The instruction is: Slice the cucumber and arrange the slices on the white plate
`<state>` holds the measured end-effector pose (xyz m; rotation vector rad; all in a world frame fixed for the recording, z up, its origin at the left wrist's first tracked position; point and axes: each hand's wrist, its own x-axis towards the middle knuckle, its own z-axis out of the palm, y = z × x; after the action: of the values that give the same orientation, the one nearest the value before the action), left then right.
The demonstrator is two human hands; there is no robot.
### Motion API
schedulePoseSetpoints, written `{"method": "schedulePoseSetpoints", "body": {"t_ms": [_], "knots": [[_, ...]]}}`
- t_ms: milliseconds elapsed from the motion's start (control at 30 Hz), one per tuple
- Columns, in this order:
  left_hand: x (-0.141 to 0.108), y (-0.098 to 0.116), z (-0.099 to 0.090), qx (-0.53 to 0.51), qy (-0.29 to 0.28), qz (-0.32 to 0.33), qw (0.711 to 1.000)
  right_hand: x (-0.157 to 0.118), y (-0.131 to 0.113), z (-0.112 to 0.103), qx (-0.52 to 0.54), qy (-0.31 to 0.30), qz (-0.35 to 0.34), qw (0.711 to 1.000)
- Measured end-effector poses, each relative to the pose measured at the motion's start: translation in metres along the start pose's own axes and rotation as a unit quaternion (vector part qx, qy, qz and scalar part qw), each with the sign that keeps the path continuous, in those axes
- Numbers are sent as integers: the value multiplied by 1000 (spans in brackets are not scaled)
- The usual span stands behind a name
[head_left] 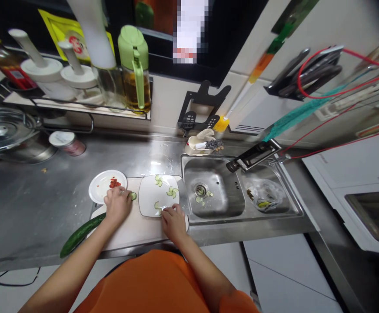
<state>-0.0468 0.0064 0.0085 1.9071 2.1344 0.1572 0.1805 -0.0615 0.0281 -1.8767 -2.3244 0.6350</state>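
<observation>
On the cutting board [124, 230] stands a white square plate [147, 184] with green-edged cucumber slices [172, 192] laid on it in curved, petal-like groups. My left hand [117, 205] is closed on a few cucumber slices [132, 196] just left of this plate. At the plate's lower right edge, the fingers of my right hand [174, 221] are bent together beside a partial group of slices [157, 206]; whatever is between them is hidden. A round white plate [100, 187] with small red pieces [114, 182] lies behind my left hand. A whole cucumber [81, 234] rests by my left forearm.
Right of the board is a double sink [215, 208] with cucumber slices around its drain and a plastic bag [267, 193] in the other basin. A black faucet [251, 156] reaches over it. A pot [16, 143] and a can [67, 143] stand left, below a condiment shelf [111, 114].
</observation>
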Motion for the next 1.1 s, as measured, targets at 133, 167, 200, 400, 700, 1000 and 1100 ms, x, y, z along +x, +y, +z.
{"method": "schedulePoseSetpoints", "body": {"t_ms": [133,167,200,400,700,1000,1100], "knots": [[1,-2,2,-24,20,-4,1000,1,0,0,-2,2,0,1000],[1,-3,2,-33,22,-3,999,2,-1,0,2,4,0,1000],[1,-4,2,-45,21,2,999,3,-1,0,8,5,2,1000],[5,-9,-9,-171,-28,50,984,20,-6,-4,75,4,27,997],[6,27,-15,-381,-151,57,910,68,-13,-18,267,74,33,960],[3,50,-6,-579,-253,-145,761,80,-1,-20,394,19,56,917],[-1,53,-1,-624,-339,-253,657,79,2,-28,434,9,38,900]]}}
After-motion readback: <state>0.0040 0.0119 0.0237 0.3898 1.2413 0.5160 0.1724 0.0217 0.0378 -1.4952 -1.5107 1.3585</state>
